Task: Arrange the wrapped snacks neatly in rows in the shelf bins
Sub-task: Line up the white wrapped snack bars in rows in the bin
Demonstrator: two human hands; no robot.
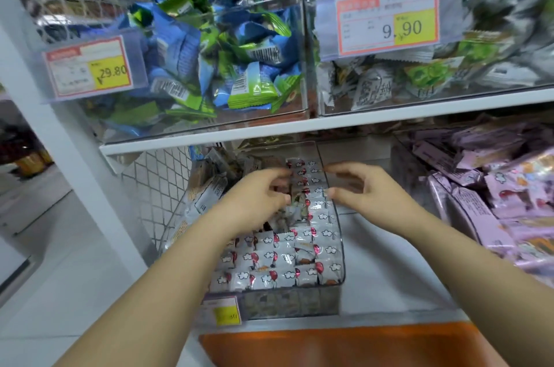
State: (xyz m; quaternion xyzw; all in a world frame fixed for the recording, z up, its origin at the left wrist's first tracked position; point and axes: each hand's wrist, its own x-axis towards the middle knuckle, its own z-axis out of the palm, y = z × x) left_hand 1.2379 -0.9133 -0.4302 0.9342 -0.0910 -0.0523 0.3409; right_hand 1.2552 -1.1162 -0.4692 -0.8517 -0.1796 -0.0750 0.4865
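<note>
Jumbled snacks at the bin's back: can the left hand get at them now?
Probably yes. The left hand hangs over the open-topped bin, just before the jumbled snacks; nothing lies between, and the shelf above leaves room.

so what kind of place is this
Most likely a shop's loose-snack aisle: printed price tags, one reading 9.90, are clipped to clear bins on white shelves, and the bins hold individually wrapped snacks.

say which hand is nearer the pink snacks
Right. The right hand is at the bin, on the side toward the pink snacks; the left hand is over the bin, farther off.
</note>
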